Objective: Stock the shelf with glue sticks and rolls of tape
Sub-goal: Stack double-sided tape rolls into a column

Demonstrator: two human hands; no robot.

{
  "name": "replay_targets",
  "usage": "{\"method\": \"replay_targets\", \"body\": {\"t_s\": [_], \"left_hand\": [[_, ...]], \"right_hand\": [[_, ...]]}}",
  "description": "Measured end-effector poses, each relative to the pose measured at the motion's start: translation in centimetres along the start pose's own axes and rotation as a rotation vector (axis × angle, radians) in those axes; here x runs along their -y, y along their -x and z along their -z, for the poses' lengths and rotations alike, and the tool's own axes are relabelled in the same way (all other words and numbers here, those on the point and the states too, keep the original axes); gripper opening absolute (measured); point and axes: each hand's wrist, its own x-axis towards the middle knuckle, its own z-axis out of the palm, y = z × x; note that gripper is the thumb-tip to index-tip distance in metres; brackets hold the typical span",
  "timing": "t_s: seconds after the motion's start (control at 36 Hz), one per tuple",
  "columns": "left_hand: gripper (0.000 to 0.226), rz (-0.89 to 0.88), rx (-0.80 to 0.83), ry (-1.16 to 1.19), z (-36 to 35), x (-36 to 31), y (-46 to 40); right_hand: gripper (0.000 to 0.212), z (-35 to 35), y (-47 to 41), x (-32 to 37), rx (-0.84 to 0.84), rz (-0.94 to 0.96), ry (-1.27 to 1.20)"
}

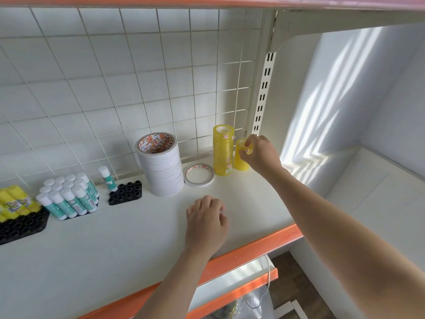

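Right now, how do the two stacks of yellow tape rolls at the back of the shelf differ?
The tall yellow tape stack rises higher than the short yellow tape stack. The tall one stands untouched; the right hand grips the short one's top. The short one stands nearer the slotted upright. Both are upright, translucent yellow.

A single head-worn, wide-angle camera looks forward and steeply down onto a white shelf (128, 238) with an orange front edge, from close in front of it. The view faces the wire grid back panel (115, 77), whose lines bow with the lens, and takes in the underside of the shelf above along the top border. Both forearms enter from the bottom edge. At lower right the camera sees past the shelf edge to a lower level and dark flooring.
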Motion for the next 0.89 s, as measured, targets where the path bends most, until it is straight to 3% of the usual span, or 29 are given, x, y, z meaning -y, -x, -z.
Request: {"method": "replay_targets", "body": {"t_s": [0.17,0.25,0.36,0.44,0.89], "left_hand": [[0.010,0.006,0.021,0.000,0.2,0.0,0.0],[0.011,0.011,0.038,0.012,0.4,0.0,0.0],[0.011,0.023,0.059,0.025,0.4,0.0,0.0],[0.013,0.032,0.056,0.036,0.4,-0.1,-0.1],[0.015,0.015,-0.006,0.009,0.0,0.0,-0.1]], "right_hand": [[0.029,-0.3,0.1,-0.1,-0.016,0.009,0.036],[0.043,-0.3,0.7,-0.1,-0.050,0.021,0.021],[0.069,-1.6,1.9,-1.3,-0.022,-0.119,-0.093],[0.075,-2.7,2.3,-2.4,0.048,-0.225,-0.114],[0.045,-4.6,1.2,-2.9,0.020,-0.274,0.027]]}}
